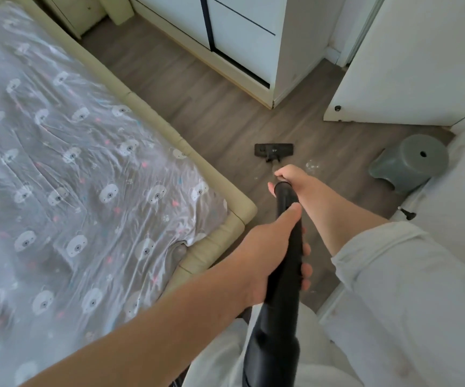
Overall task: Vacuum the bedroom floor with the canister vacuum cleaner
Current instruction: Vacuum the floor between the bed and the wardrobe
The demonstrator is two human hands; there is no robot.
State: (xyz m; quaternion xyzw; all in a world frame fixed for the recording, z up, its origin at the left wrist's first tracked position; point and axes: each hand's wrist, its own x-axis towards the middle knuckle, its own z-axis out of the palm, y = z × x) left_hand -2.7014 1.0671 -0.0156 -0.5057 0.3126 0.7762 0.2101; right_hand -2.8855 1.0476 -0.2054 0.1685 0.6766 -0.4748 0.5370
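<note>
The person holds the black wand (287, 247) of the vacuum cleaner with both hands, and it runs from the near bottom of the view away toward the floor. The left hand (267, 252) grips the thick part of the wand from the left side; its thumb lies along the top and its fingers (306, 270) curl around and show on the right side. The right hand (287, 175) holds the wand farther along, near its thin part, with the fingers closed around it and the sleeve (393, 275) pushed up on the forearm. The black floor head (273, 150) lies flat on the wooden floor (211, 113), beyond the right hand, in the open space between the bed (72, 177) on the left and a gray stool (411, 162) on the right. Just right of the floor head, near the right hand, there is a small patch of pale dust or crumbs (313, 165) on the floor. The bed has a gray sheet with small bear faces and a cream frame. At the far side stands a white wardrobe (239, 37), and a white door (410, 65) is at the far right.
</note>
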